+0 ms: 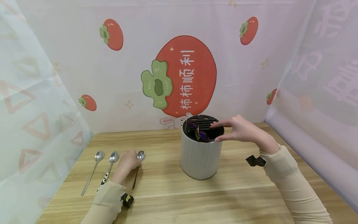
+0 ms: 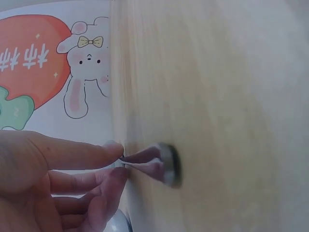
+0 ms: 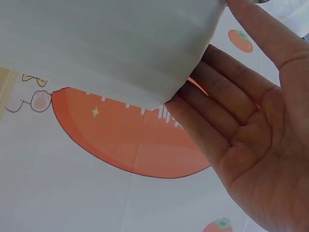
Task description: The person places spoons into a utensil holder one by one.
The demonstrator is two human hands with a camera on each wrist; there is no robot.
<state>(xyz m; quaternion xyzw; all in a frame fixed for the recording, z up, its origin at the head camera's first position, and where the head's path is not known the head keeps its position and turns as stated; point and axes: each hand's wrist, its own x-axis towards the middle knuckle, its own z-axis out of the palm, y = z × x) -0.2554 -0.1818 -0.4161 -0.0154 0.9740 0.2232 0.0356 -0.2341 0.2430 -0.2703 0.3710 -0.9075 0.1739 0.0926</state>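
My left hand (image 1: 130, 161) pinches a metal spoon (image 1: 141, 155) near its neck, at the left part of the table. In the left wrist view the thumb and a finger of that hand (image 2: 87, 169) meet at the neck, and the spoon's bowl (image 2: 169, 164) points away from them. A white ribbed cylindrical holder (image 1: 199, 158) with a black slotted top stands upright right of centre. Shiny dark purple pieces with gold edges (image 1: 203, 136) stick up from its opening. My right hand (image 1: 237, 130) is at the holder's right rim, thumb and fingers extended and spread.
Two more spoons lie left of my left hand: a plain metal spoon (image 1: 99, 155) and a spoon with a black-and-white patterned handle (image 1: 113, 157). They rest on a wooden table (image 1: 167, 202). Behind it hangs a white cloth (image 1: 134, 77) printed with persimmons.
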